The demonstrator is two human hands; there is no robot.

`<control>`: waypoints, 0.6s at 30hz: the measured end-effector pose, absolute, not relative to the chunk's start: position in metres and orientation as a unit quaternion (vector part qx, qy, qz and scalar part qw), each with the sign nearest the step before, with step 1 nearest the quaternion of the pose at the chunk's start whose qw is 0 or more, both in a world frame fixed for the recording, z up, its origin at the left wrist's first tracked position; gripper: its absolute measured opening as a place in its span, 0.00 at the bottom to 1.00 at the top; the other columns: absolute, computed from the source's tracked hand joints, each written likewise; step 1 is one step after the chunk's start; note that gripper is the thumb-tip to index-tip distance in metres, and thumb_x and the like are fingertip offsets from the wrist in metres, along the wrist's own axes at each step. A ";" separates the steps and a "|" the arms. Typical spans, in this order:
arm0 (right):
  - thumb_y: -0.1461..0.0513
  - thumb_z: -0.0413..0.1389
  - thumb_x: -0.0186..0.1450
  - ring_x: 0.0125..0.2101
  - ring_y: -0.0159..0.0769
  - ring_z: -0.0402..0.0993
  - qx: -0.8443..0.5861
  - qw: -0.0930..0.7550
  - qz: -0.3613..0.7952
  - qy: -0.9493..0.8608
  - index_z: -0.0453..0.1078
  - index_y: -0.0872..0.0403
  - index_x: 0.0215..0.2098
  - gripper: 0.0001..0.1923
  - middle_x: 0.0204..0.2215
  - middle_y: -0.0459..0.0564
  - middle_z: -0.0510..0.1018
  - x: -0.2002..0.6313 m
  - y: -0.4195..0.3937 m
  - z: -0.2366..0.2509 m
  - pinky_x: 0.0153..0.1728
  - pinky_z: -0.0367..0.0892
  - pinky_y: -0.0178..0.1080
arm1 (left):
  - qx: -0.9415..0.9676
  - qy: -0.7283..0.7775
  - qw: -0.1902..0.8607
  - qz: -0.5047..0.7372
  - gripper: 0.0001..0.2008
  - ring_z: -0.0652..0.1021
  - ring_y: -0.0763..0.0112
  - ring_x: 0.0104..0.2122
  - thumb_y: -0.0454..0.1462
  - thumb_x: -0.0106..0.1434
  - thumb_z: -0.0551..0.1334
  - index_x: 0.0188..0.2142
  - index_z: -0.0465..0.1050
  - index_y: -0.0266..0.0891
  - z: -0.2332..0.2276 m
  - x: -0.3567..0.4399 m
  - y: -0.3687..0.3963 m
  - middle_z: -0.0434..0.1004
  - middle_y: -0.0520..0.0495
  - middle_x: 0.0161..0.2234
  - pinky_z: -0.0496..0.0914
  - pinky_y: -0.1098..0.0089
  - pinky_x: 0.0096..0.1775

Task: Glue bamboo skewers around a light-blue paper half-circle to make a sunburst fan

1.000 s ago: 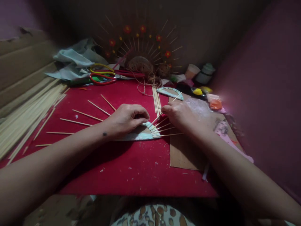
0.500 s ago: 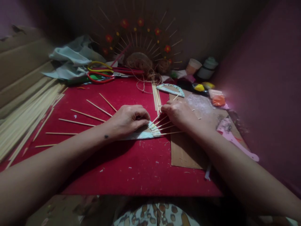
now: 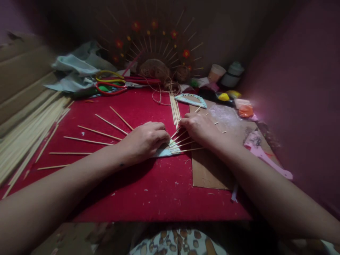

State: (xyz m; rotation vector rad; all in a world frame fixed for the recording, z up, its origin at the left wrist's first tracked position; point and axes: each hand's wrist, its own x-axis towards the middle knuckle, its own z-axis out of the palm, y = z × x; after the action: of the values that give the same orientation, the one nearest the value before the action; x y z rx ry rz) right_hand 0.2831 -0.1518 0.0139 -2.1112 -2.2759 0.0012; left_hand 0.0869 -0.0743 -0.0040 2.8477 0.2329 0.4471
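Midway along the desk (image 3: 159,191), the left hand (image 3: 147,140) partly covers the half-round piece (image 3: 163,152), its grip unclear; the right hand (image 3: 198,128) pinches a stick (image 3: 175,133). A cup (image 3: 216,73) and bottle (image 3: 232,75), contents indiscernible, stand near the far right corner.

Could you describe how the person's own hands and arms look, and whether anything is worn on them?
The left hand and right hand are bare: no glove, ring or watch shows. Both forearms are uncovered; the left one has a small dark mark.
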 end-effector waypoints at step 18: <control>0.68 0.47 0.69 0.32 0.37 0.64 -0.680 0.066 -0.048 -0.729 0.77 0.59 0.34 0.16 0.33 0.57 0.74 0.281 -0.158 0.011 0.31 0.53 0.39 | 0.982 0.044 0.083 0.161 0.14 0.68 0.71 0.28 0.32 0.69 0.53 0.31 0.76 0.36 -0.006 0.085 -0.074 0.69 0.47 0.28 0.63 0.70 0.31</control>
State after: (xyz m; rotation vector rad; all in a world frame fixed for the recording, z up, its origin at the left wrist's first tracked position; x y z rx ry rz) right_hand 0.2809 -0.1582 0.0114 -2.0498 -2.1980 -0.1443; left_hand 0.0846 -0.0743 -0.0060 2.9322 0.1319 0.4818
